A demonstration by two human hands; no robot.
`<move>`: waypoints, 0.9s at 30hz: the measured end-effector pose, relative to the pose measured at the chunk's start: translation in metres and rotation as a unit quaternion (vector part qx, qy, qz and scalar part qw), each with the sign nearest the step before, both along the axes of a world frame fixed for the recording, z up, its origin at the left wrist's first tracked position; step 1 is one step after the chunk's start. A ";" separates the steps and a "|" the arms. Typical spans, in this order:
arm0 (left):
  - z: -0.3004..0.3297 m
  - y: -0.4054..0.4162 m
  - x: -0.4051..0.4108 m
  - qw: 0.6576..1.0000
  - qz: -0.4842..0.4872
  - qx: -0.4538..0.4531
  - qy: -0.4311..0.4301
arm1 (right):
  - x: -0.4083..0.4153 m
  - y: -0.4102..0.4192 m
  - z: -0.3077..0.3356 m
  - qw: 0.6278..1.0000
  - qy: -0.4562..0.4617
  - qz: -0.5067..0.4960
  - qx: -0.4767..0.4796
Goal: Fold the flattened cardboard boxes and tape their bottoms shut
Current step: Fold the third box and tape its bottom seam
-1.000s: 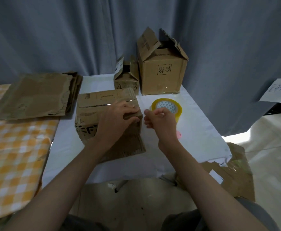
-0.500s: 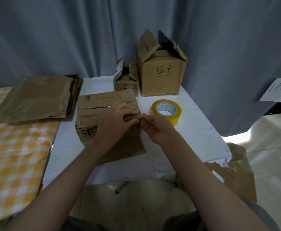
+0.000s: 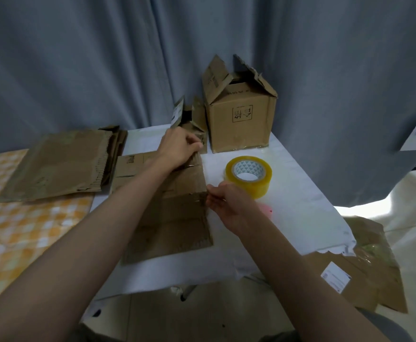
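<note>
The cardboard box (image 3: 177,206) is lying at the frame's centre on the white table (image 3: 288,206), its long axis running from lower centre up toward the far boxes. The left hand (image 3: 177,148) is gripping its far right corner, while the right hand (image 3: 223,199) is pinching the right edge midway, beside the tape roll (image 3: 249,176).

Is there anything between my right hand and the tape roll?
Nothing visible. The right hand sits at the near right corner of the box, and the tape roll lies just beyond it on bare white table.
</note>
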State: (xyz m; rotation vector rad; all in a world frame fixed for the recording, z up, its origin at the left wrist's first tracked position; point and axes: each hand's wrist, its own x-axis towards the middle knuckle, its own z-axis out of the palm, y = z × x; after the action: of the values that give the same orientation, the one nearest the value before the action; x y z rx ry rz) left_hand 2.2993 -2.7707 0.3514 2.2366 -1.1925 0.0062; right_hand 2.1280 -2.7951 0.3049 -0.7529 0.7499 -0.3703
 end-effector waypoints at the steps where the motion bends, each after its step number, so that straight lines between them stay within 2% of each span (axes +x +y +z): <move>1: 0.000 -0.005 0.002 1.000 -0.002 0.012 0.009 | 0.000 0.000 -0.001 1.000 -0.003 0.000 0.000; 6: -0.002 -0.018 0.014 0.996 0.006 0.063 0.070 | 0.000 0.001 -0.005 1.000 -0.014 -0.012 -0.008; 11: -0.003 -0.027 0.021 0.991 0.028 0.111 0.068 | -0.001 0.005 -0.007 0.999 -0.025 -0.019 -0.024; 15: -0.008 -0.029 0.021 0.991 0.042 0.106 0.068 | -0.003 0.009 -0.009 0.998 -0.011 -0.024 -0.054; 19: -0.015 -0.030 0.017 0.993 0.069 0.088 0.032 | -0.003 0.012 -0.016 0.980 0.045 -0.034 -0.190; 23: -0.020 -0.023 0.023 0.998 0.020 0.046 0.047 | 0.000 0.005 -0.010 0.923 0.099 -0.049 -0.368; 27: -0.025 -0.016 0.025 0.997 -0.022 0.064 0.026 | 0.010 0.013 -0.005 0.860 0.106 0.007 -0.500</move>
State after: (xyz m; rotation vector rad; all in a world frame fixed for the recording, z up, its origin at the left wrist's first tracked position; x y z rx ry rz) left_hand 2.3239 -2.7871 0.3269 2.3046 -1.2462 -0.1492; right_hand 2.1380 -2.7826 0.2998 -1.8061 0.7346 -0.6851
